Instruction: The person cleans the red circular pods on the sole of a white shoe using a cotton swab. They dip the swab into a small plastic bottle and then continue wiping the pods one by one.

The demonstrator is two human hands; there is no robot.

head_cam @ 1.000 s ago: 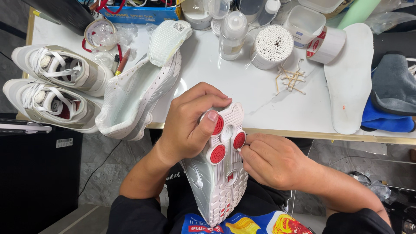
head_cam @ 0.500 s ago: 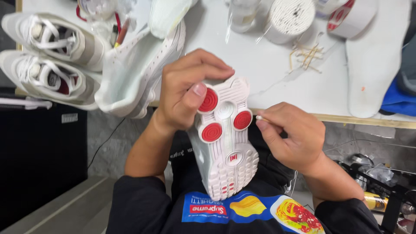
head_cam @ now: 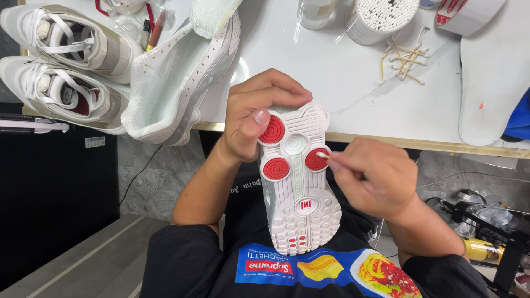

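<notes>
A white sneaker lies sole-up over my lap, heel toward the table. Its sole has three round red pads near the heel and a small red mark in the middle. My left hand grips the heel end, thumb resting on the upper red pad. My right hand pinches a thin cotton swab, whose tip touches the right red pad.
On the white table lie two beige-and-white sneakers, a white perforated shoe, a tub of cotton swabs, several loose swab sticks, a white insole and a tape roll.
The view has shifted down toward my lap. My right hand moved from the lower red pad to the sole's right side, and the swab tip now rests on the right red pad.
</notes>
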